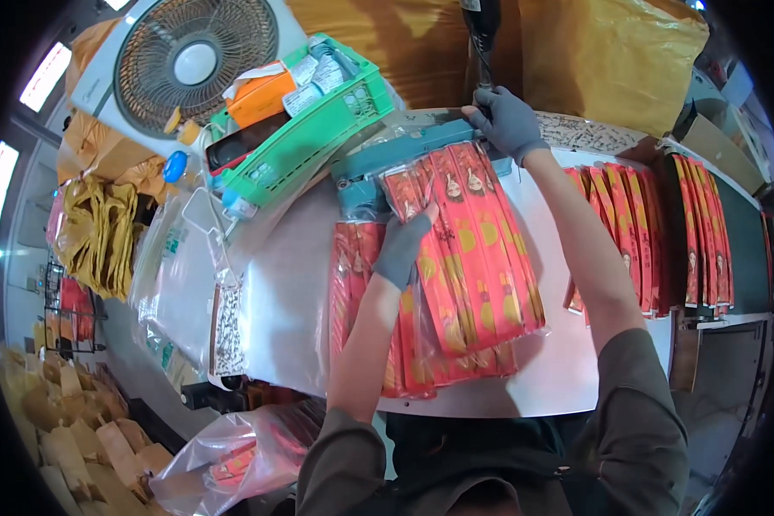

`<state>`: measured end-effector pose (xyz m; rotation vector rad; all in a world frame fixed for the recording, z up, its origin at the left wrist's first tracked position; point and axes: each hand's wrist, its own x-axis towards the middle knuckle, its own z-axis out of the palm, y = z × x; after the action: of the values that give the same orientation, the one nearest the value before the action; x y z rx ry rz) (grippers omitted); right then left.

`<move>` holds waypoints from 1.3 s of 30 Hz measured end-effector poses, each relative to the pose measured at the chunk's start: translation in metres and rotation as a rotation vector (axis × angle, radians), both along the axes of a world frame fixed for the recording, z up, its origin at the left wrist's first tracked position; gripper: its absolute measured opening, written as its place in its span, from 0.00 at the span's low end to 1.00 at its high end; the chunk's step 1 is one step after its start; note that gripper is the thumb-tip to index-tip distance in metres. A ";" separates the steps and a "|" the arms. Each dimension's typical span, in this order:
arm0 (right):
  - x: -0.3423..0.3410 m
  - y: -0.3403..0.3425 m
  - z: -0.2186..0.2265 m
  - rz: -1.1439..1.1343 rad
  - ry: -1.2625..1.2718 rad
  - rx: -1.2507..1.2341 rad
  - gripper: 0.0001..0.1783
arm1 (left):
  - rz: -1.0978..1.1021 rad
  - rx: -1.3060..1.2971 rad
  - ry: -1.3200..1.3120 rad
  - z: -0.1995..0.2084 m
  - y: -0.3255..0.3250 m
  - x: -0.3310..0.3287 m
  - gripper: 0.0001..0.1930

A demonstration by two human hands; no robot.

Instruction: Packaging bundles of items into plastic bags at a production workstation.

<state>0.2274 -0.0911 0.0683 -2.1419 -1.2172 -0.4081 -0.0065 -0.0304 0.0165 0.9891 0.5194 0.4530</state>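
A clear plastic bag of long red and gold packets [477,258] lies slanted over the table, its top end against a teal bar-shaped heat sealer [413,148]. My left hand [404,248], in a grey glove, grips the upper left edge of this bag, thumb on top and the other fingers partly hidden. My right hand [509,126], gloved too, is closed round the far right end of the sealer's arm. More bagged red packets [344,275] lie beneath and to the left of the held bag.
A green basket [318,129] of small items and a fan [196,64] stand at the far left. Flat clear bags [176,267] lie at the left. Rows of red packets [623,224] lie at the right. Brown paper bundles [86,430] fill the lower left.
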 end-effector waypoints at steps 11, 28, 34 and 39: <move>0.003 0.010 -0.005 -0.099 -0.018 -0.124 0.13 | 0.040 0.197 0.096 -0.022 0.009 0.006 0.23; 0.018 -0.379 0.029 -0.758 -0.156 -0.382 0.34 | -0.355 1.439 0.247 0.069 -0.062 0.035 0.32; -0.022 -0.310 -0.019 -0.431 -0.102 -0.296 0.44 | -0.553 0.486 0.460 0.029 -0.138 0.140 0.46; 0.056 -0.349 -0.116 -0.545 0.424 0.376 0.56 | -0.356 0.290 0.201 -0.040 -0.154 0.201 0.49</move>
<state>0.2839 -0.4396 -0.0475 -2.0553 -0.2838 -0.3482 0.1944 -0.1840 -0.0238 1.3867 0.4514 0.1098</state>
